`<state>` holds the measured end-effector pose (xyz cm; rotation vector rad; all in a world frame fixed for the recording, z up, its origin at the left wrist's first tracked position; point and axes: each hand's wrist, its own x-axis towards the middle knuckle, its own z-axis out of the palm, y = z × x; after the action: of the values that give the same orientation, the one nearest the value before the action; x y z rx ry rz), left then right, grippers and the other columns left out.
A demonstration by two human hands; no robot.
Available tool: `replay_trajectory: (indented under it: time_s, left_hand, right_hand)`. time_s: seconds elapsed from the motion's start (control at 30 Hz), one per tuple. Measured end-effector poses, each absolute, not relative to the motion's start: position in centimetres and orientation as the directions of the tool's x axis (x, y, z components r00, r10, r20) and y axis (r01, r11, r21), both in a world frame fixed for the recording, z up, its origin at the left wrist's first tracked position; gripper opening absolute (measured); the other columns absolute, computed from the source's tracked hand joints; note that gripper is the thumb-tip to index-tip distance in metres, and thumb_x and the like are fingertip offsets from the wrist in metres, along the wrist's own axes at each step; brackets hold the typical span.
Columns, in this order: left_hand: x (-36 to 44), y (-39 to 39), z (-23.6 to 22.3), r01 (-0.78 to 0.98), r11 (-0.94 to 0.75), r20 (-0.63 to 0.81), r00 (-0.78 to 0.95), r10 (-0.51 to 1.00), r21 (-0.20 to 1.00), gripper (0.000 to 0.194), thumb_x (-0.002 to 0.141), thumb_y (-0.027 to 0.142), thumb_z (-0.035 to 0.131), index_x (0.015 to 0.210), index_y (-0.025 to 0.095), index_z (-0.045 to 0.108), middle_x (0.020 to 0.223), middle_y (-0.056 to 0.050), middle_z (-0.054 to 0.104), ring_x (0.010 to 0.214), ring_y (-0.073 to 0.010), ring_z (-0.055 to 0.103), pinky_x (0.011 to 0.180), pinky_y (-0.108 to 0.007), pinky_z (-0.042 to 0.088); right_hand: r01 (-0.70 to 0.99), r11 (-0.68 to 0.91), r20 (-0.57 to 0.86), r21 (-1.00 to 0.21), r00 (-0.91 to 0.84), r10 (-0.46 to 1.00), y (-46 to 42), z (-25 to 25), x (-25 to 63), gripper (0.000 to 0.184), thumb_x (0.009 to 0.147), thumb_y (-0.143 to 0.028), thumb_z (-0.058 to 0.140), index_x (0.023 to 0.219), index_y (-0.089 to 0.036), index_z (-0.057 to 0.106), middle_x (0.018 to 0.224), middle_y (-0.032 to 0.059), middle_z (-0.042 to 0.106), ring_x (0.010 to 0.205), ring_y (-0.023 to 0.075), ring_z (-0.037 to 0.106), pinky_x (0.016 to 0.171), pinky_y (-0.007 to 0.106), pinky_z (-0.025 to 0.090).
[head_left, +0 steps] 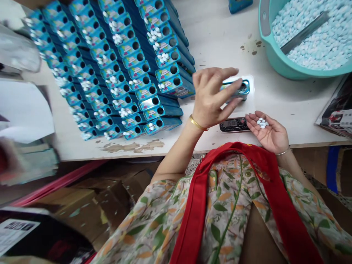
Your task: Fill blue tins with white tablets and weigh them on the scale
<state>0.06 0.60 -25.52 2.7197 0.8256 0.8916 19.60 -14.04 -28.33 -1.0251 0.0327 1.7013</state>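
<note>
My left hand, with a gold bangle at the wrist, reaches over a blue tin standing on a digital scale. Its fingers are spread, the tips close to the tin's round opening; whether they touch the tin I cannot tell. Pale tablets show inside the opening. The black display panel of the scale lies in front, its digits too small to read. My right hand rests palm up beside the panel, cupped under several small white tablets.
Rows of upright blue tins with round holes fill the left, many with loose tablets on top. At the right stands a turquoise tub of pale tablets with a grey scoop-like strip in it. Another blue item lies at the back.
</note>
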Motion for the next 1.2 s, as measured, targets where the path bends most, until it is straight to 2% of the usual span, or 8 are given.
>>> replay_trajectory:
  time_s: [0.1, 0.27, 0.47, 0.6, 0.73, 0.9, 1.03, 1.2]
  left_hand:
    - [-2.2, 0.9, -25.3, 0.479, -0.835, 0.637, 0.56, 0.529, 0.272, 0.037, 0.105, 0.051, 0.051, 0.132, 0.028, 0.062, 0.13, -0.007, 0.067, 0.113, -0.0261, 0.065, 0.098, -0.053, 0.049]
    - [-5.5, 1.6, -25.9, 0.582, -0.649, 0.505, 0.417, 0.756, 0.49, 0.043, 0.104, 0.061, 0.047, 0.117, 0.025, 0.067, 0.116, -0.005, 0.069, 0.112, -0.0238, 0.06, 0.1, -0.047, 0.047]
    - [-6.6, 2.4, -27.6, 0.504, -0.738, 0.544, 0.5, 0.673, 0.449, 0.03, 0.105, 0.05, 0.052, 0.121, 0.029, 0.066, 0.115, -0.002, 0.069, 0.109, -0.0205, 0.059, 0.094, -0.044, 0.047]
    - [-5.7, 2.2, -27.5, 0.546, -0.681, 0.455, 0.506, 0.733, 0.489, 0.04, 0.105, 0.062, 0.044, 0.12, 0.031, 0.065, 0.116, -0.002, 0.068, 0.113, -0.0218, 0.06, 0.103, -0.05, 0.047]
    - [-4.5, 2.4, -27.3, 0.539, -0.593, 0.334, 0.505, 0.796, 0.599, 0.051, 0.098, 0.073, 0.048, 0.116, 0.029, 0.066, 0.116, -0.006, 0.065, 0.121, -0.0304, 0.062, 0.107, -0.059, 0.045]
    - [-3.3, 2.7, -27.4, 0.525, -0.574, 0.294, 0.523, 0.8, 0.628, 0.053, 0.093, 0.076, 0.053, 0.113, 0.029, 0.068, 0.116, -0.008, 0.066, 0.121, -0.0322, 0.062, 0.109, -0.058, 0.046]
    - [-3.2, 2.9, -28.0, 0.502, -0.641, 0.326, 0.578, 0.748, 0.581, 0.053, 0.096, 0.073, 0.052, 0.121, 0.028, 0.066, 0.119, -0.007, 0.066, 0.118, -0.0299, 0.061, 0.106, -0.056, 0.045]
    - [-3.5, 2.7, -27.8, 0.517, -0.689, 0.373, 0.589, 0.717, 0.507, 0.045, 0.102, 0.063, 0.049, 0.123, 0.027, 0.064, 0.119, -0.006, 0.069, 0.111, -0.0241, 0.06, 0.099, -0.049, 0.048]
  right_hand:
    - [-0.779, -0.416, -0.67, -0.47, 0.007, 0.743, -14.1, -28.6, 20.3, 0.016, 0.089, -0.033, 0.064, 0.1, -0.024, 0.069, 0.105, 0.0037, 0.078, 0.108, 0.0194, 0.074, 0.086, 0.036, 0.067]
    - [-0.697, -0.418, -0.693, -0.583, 0.156, 0.704, -14.6, -30.9, 23.2, 0.013, 0.089, -0.032, 0.062, 0.098, -0.026, 0.07, 0.098, 0.0017, 0.076, 0.079, 0.0138, 0.07, 0.064, 0.026, 0.062]
    - [-0.638, -0.406, -0.666, -0.654, 0.232, 0.709, -15.1, -33.4, 25.3, 0.017, 0.082, -0.031, 0.073, 0.096, -0.024, 0.068, 0.085, -0.0005, 0.071, 0.068, 0.0104, 0.064, 0.06, 0.023, 0.057]
    - [-0.628, -0.404, -0.659, -0.665, 0.241, 0.712, -15.1, -33.5, 25.1, 0.02, 0.079, -0.03, 0.077, 0.095, -0.024, 0.067, 0.083, -0.0012, 0.071, 0.066, 0.009, 0.062, 0.059, 0.021, 0.055]
    - [-0.652, -0.379, -0.654, -0.657, 0.242, 0.717, -15.0, -33.4, 24.8, 0.02, 0.078, -0.031, 0.079, 0.093, -0.022, 0.069, 0.081, -0.0009, 0.071, 0.065, 0.0079, 0.061, 0.056, 0.018, 0.053]
    - [-0.645, -0.384, -0.654, -0.661, 0.243, 0.716, -15.3, -33.6, 24.9, 0.018, 0.081, -0.034, 0.079, 0.091, -0.022, 0.07, 0.08, -0.0002, 0.071, 0.063, 0.0082, 0.061, 0.054, 0.018, 0.052]
    - [-0.599, -0.384, -0.614, -0.702, 0.238, 0.752, -14.7, -31.5, 23.9, 0.022, 0.079, -0.035, 0.084, 0.089, -0.02, 0.072, 0.072, -0.0015, 0.066, 0.054, 0.0052, 0.053, 0.046, 0.016, 0.043]
    - [-0.424, -0.333, -0.408, -0.842, 0.099, 0.908, -10.4, -25.8, 21.2, 0.029, 0.087, -0.047, 0.081, 0.094, -0.02, 0.073, 0.07, -0.0028, 0.061, 0.051, 0.0037, 0.044, 0.045, 0.018, 0.037]
